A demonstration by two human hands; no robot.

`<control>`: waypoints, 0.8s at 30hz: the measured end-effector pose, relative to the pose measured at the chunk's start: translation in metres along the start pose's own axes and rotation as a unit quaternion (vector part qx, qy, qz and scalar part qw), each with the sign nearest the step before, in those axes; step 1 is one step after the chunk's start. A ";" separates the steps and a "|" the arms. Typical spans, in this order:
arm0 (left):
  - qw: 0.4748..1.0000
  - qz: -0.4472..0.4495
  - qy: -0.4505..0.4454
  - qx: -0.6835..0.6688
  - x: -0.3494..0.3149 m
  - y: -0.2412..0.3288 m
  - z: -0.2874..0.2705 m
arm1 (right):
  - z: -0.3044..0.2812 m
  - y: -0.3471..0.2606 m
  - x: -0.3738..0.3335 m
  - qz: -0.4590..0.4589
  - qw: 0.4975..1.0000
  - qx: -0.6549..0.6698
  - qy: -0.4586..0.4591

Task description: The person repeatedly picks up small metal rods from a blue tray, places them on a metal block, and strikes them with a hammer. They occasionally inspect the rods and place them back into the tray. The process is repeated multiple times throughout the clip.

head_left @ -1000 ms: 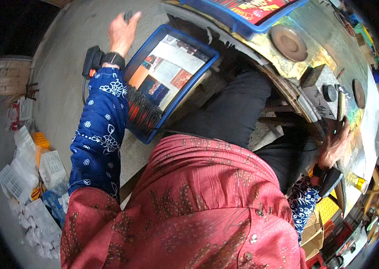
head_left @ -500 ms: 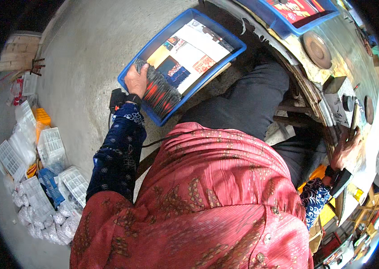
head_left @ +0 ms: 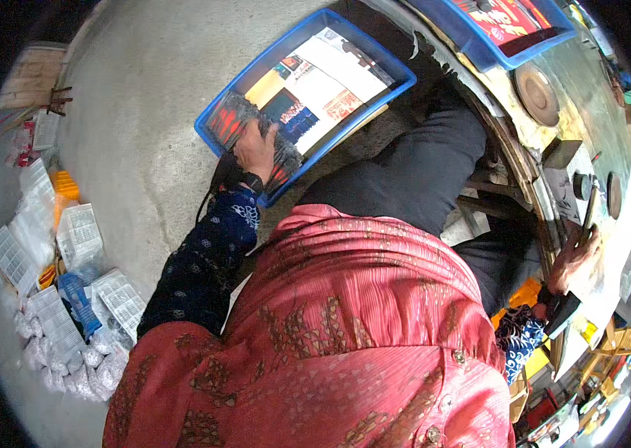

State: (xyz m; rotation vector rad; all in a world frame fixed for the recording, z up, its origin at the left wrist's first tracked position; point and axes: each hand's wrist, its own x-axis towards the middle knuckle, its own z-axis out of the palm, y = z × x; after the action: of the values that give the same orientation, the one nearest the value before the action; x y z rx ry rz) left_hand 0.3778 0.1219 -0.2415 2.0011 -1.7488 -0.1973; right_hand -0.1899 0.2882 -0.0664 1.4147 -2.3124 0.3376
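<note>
My left hand (head_left: 257, 153) reaches into a blue plastic tray (head_left: 214, 112) at the upper middle. Its fingers are curled on a tightly packed row of thin black and red packets (head_left: 227, 119), along the tray's near left side. Flat printed sheets and cards (head_left: 311, 82), white, tan and dark blue, lie beside that row. Far to the right, my right hand (head_left: 575, 261) rests at the worktable's edge with its fingers stretched out. Close to its fingertips are a thin rod (head_left: 591, 207) and a grey metal block (head_left: 567, 179) with a black knob.
Another blue tray (head_left: 479, 46) with red printed packs stands on the worktable (head_left: 584, 97), near a round brown disc (head_left: 536, 93). On the floor at left are white plastic baskets (head_left: 80, 235) and several bags of small pale pieces (head_left: 69, 366). My legs (head_left: 405, 168) are between tray and table.
My left hand has moved from the far end of the packet row toward its middle, rightward and nearer. The right hand stays at the table's edge. The whole view has shifted slightly.
</note>
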 end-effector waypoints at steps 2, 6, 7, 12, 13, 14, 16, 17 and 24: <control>1.000 -0.004 0.018 -0.006 -0.003 0.001 0.002 | 0.004 0.002 -0.001 0.031 0.999 0.010 -0.006; 1.000 -0.010 0.024 -0.016 -0.019 -0.008 0.000 | 0.010 0.007 -0.003 0.040 0.999 0.005 0.010; 0.999 -0.023 0.027 -0.017 -0.023 -0.009 0.000 | 0.009 0.008 -0.004 0.039 0.999 0.015 0.013; 0.999 -0.043 0.007 0.000 -0.028 -0.009 0.008 | 0.007 0.006 -0.006 0.021 0.999 0.018 0.019; 0.998 -0.053 -0.014 0.000 -0.026 -0.008 0.008 | 0.007 0.005 -0.006 0.023 0.999 0.016 0.024; 0.999 -0.044 -0.006 0.000 -0.026 -0.007 0.008 | 0.007 0.003 -0.006 0.025 0.999 0.016 0.028; 1.000 -0.028 0.012 0.000 -0.028 -0.005 0.008 | 0.007 0.000 -0.007 0.023 0.998 0.036 0.040; 1.000 -0.007 0.024 0.014 -0.028 -0.004 0.008 | 0.007 -0.001 -0.007 0.019 0.997 0.055 0.048; 0.998 -0.001 0.025 0.057 -0.037 0.003 0.010 | 0.005 -0.002 -0.006 0.027 0.999 -0.009 0.025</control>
State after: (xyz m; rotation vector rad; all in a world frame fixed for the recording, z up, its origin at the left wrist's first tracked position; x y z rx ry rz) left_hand 0.3646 0.1545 -0.2556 2.0685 -1.7634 -0.0497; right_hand -0.1873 0.2900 -0.0730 1.3218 -2.3103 0.3643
